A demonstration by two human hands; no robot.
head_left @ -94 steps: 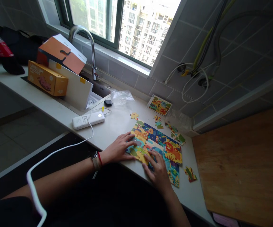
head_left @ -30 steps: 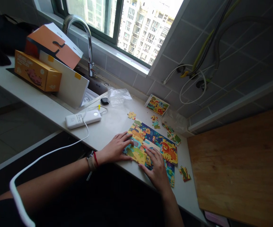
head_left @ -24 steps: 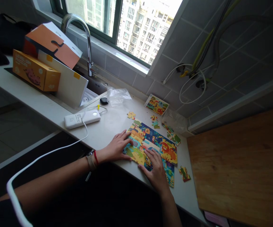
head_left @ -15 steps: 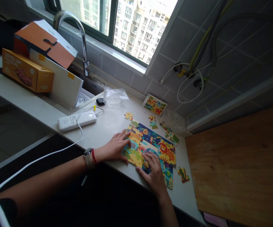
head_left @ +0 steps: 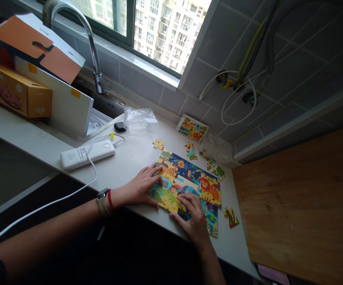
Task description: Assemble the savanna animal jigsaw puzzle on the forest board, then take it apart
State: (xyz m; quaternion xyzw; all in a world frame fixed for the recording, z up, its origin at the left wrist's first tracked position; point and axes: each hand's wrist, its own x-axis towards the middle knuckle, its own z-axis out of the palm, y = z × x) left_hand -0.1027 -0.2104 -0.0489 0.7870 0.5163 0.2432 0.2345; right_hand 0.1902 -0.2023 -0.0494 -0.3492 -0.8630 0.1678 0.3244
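Note:
Several joined jigsaw pieces with a yellow animal scene [head_left: 168, 194] lie over a dark blue jigsaw puzzle [head_left: 186, 168] on the counter. My left hand [head_left: 144, 186] rests at the left edge of the yellow section, fingertips touching it and thumb apart. Across the lower middle lies my right hand [head_left: 193, 217], its fingers stretched over the pieces near a blue elephant and its thumb by the near edge. A lion section [head_left: 210, 189] sits to the right on the blue puzzle. What is under my right fingers is hidden.
Loose puzzle pieces [head_left: 231, 217] lie around the puzzle, with a picture card [head_left: 192, 128] against the wall. A white power bank [head_left: 87, 154] with a cable is at left, near a plastic bag [head_left: 140, 120]. Boxes [head_left: 17, 91] stand by the sink; a wooden board [head_left: 302, 209] is at right.
The camera view has shifted slightly, so the boxes and power bank appear farther left. Both hands stay in nearly the same place on the puzzle.

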